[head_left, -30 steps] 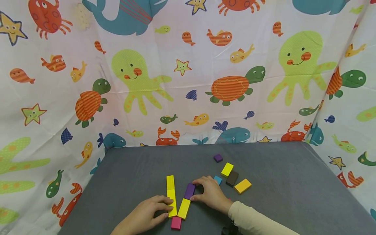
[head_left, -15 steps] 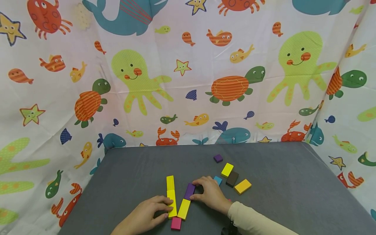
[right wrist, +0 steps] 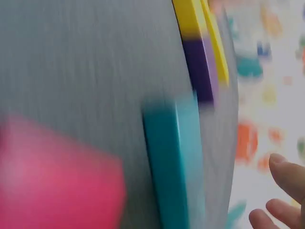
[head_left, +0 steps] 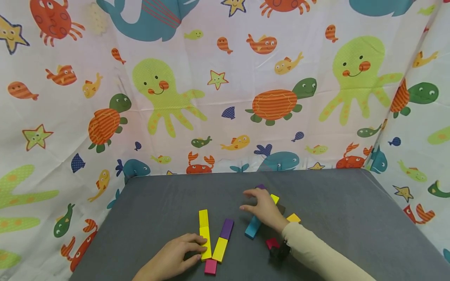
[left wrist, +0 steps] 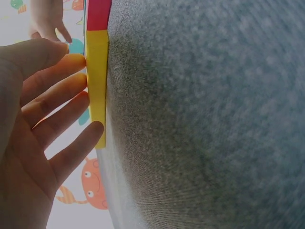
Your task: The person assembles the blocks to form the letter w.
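On a grey cloth-covered table (head_left: 344, 218), a long bright yellow rectangular block (head_left: 206, 249) lies with a shorter yellow block (head_left: 203, 218) at its far end, making a straight column. Beside it, a slanted row pairs a yellow rectangular block (head_left: 220, 249) with a deep purple rectangular block (head_left: 226, 229), end to end. The two lines draw together at the near end, where a small pink block (head_left: 211, 267) sits, so the layout reads as a narrow V. The left hand (head_left: 175, 253) is relaxed, fingers extended and lightly bent, its fingertips touching the outer side of the long block without gripping, probably to keep that column from sliding. The right hand (head_left: 266, 208) has thumb and fingers parted with nothing between them, above the table near the blue rectangular block (head_left: 252, 227), apparently without touching it. Around that hand, partly covered, lie a red block (head_left: 272, 244), a yellow block (head_left: 275, 198), a dark brown block (head_left: 281, 209), an orange-yellow block (head_left: 293, 218) and a small purple block (head_left: 261, 187); their loose scatter, apart from the V, suggests unused pieces within easy reach.
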`<control>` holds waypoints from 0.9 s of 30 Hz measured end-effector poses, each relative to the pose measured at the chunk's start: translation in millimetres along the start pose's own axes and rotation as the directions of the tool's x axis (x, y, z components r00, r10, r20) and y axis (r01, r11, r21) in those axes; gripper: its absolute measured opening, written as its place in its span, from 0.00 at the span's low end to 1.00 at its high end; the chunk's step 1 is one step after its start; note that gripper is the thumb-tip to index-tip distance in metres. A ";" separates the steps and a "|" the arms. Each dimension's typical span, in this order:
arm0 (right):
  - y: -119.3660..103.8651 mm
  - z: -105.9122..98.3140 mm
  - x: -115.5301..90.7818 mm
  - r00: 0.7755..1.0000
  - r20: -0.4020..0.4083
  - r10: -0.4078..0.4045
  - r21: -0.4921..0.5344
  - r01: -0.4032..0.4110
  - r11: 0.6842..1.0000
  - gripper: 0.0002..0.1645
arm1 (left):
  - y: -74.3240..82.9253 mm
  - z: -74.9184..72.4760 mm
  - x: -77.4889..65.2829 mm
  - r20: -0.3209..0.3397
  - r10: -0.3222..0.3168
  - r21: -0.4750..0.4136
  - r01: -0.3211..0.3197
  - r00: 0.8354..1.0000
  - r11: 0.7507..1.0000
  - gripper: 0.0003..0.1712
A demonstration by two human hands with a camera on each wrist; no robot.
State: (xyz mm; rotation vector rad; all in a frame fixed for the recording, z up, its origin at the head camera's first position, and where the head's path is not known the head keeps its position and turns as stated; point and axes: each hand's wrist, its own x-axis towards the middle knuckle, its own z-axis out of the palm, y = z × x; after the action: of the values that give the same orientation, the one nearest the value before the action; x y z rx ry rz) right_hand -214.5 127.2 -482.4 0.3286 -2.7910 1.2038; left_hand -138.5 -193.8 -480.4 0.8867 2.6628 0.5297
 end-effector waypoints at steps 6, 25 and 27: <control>43.9 -26.2 26.0 0.995 -0.070 0.071 -0.086 -0.077 0.993 0.32 | -1.7 -0.3 -1.1 -0.002 0.009 0.000 -0.009 1.000 1.000 0.15; 60.6 -16.9 42.0 0.953 -0.176 0.248 -0.081 -0.265 0.961 0.26 | -1.4 0.1 1.7 0.001 -0.015 0.009 0.015 1.000 1.000 0.15; 60.9 -16.0 42.2 0.950 -0.187 0.251 -0.077 -0.268 0.960 0.25 | -1.0 0.0 1.8 0.000 -0.015 0.010 0.015 1.000 1.000 0.15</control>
State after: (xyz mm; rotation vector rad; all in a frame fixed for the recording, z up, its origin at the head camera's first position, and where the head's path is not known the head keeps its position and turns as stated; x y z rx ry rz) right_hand -269.7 172.6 -507.8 -0.1527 -2.7878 1.0699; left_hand -140.5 -193.4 -481.0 0.8690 2.6721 0.5125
